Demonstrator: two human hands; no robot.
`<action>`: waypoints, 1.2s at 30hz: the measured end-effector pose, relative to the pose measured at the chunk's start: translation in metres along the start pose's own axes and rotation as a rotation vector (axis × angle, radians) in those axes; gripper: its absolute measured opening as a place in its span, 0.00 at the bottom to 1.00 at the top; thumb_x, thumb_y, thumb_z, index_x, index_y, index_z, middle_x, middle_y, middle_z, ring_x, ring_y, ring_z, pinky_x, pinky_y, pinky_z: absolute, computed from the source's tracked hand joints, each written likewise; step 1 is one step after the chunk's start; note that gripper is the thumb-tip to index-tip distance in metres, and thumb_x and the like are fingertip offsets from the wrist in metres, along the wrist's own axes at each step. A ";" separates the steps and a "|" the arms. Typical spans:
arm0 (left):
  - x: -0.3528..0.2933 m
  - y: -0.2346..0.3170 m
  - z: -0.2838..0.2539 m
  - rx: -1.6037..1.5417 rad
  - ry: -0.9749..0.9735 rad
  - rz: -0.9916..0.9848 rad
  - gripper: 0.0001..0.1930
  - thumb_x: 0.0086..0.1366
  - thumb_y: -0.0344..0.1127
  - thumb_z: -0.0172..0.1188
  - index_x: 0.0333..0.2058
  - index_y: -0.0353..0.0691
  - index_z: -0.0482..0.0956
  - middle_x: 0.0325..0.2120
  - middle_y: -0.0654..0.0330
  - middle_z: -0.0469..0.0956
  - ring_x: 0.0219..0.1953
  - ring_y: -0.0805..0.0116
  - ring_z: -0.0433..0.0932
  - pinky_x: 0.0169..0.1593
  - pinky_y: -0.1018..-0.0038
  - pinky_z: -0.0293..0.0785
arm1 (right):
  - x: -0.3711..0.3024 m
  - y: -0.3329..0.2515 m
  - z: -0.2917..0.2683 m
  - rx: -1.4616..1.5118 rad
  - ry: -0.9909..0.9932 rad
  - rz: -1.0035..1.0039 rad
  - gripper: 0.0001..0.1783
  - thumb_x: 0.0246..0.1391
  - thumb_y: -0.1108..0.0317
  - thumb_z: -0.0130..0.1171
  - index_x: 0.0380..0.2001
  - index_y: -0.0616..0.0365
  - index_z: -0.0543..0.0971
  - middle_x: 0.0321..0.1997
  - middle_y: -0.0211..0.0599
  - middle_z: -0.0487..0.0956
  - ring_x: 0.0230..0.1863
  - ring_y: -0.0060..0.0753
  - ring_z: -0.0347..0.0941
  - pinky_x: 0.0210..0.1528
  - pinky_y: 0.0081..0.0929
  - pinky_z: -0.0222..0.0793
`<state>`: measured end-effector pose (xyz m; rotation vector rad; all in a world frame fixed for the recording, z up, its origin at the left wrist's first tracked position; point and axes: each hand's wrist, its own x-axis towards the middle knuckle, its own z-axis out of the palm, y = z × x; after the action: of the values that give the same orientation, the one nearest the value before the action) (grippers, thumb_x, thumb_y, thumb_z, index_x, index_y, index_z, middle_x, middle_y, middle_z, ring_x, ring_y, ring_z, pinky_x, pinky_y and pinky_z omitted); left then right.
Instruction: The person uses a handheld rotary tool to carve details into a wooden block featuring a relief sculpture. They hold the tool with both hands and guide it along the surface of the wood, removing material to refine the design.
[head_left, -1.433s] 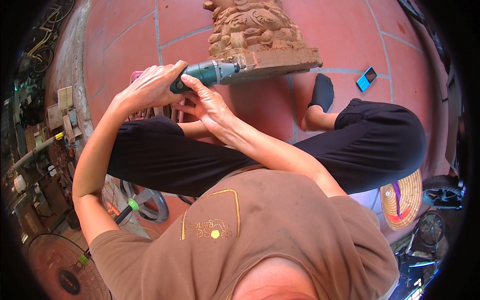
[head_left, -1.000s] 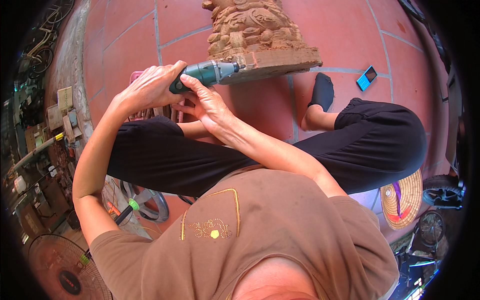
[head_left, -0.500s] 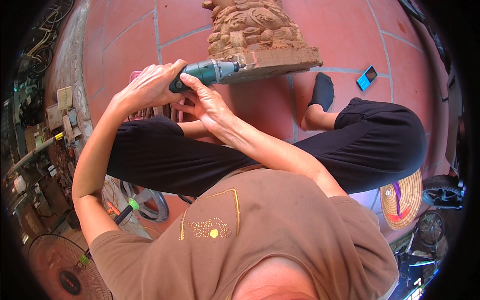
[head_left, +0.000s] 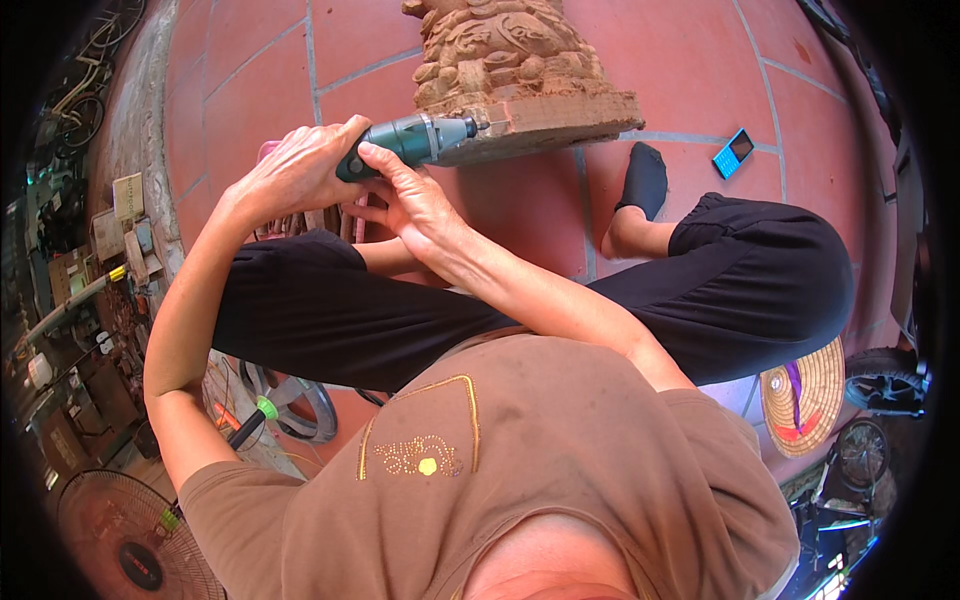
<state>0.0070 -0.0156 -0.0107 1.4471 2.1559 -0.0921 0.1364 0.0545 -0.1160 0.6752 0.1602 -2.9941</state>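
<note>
- Where the scene curves away at the far left, a cluttered strip of boxes and small tools (head_left: 120, 225) runs along the edge of the red tiled floor (head_left: 250, 90), and a standing fan (head_left: 130, 545) sits at the near left corner.
- Just right of that, a round metal ring (head_left: 300, 405) lies on the floor beside the person's crossed legs in black trousers (head_left: 330, 320), with a green-tipped handle (head_left: 262, 410) pointing toward it.
- The left hand (head_left: 295, 170) is wrapped round the rear of a green rotary tool (head_left: 405, 140), fingers curled tight over its body, thumb along the top.
- The right hand (head_left: 410, 200) comes in from the near side and props the same tool from below, its fingers narrow and bent, their tips pressed on the green casing just behind the silver collar.
- The rotary tool lies nearly level, left of centre and far from the body, its nose pointing right and its tip touching the left edge of the base of a carved wooden statue (head_left: 510, 60).
- The statue stands upright on the floor at the far centre, its rough slab base overhanging the tile joint; only its lower part is in view.
- Right of the statue, a foot in a black sock (head_left: 645, 180) rests on the tiles, and a small blue phone (head_left: 733, 152) lies just beyond it.
- At the near right, a woven conical hat (head_left: 805, 395) lies beside the right knee, with a black wheel (head_left: 885, 380) further right.
</note>
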 end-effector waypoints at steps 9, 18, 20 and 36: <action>0.004 -0.001 -0.001 0.021 -0.009 -0.015 0.27 0.52 0.39 0.69 0.46 0.33 0.69 0.31 0.40 0.79 0.36 0.40 0.79 0.40 0.54 0.74 | 0.005 -0.003 -0.001 0.004 -0.022 -0.008 0.23 0.54 0.61 0.70 0.50 0.50 0.73 0.48 0.28 0.76 0.50 0.27 0.73 0.54 0.51 0.74; 0.006 -0.003 -0.003 0.030 -0.010 -0.076 0.28 0.52 0.41 0.68 0.47 0.33 0.68 0.31 0.40 0.80 0.37 0.40 0.79 0.39 0.54 0.74 | 0.013 -0.009 0.000 -0.021 -0.005 -0.005 0.17 0.54 0.62 0.70 0.46 0.50 0.77 0.44 0.26 0.78 0.47 0.26 0.75 0.52 0.52 0.75; 0.006 -0.003 -0.003 0.036 -0.003 -0.081 0.28 0.53 0.41 0.68 0.47 0.33 0.68 0.31 0.40 0.79 0.37 0.39 0.79 0.39 0.54 0.74 | 0.013 -0.010 0.000 -0.023 -0.019 -0.011 0.17 0.54 0.62 0.70 0.45 0.49 0.78 0.44 0.25 0.78 0.46 0.26 0.75 0.51 0.52 0.75; 0.002 0.004 -0.003 0.018 -0.018 -0.023 0.24 0.52 0.37 0.67 0.44 0.33 0.68 0.30 0.41 0.79 0.36 0.39 0.78 0.39 0.54 0.73 | 0.004 -0.002 -0.004 0.025 -0.033 0.000 0.21 0.54 0.62 0.69 0.49 0.50 0.75 0.46 0.26 0.78 0.51 0.25 0.73 0.53 0.51 0.74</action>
<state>0.0085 -0.0110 -0.0085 1.4261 2.1628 -0.1320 0.1345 0.0564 -0.1207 0.6279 0.1219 -3.0104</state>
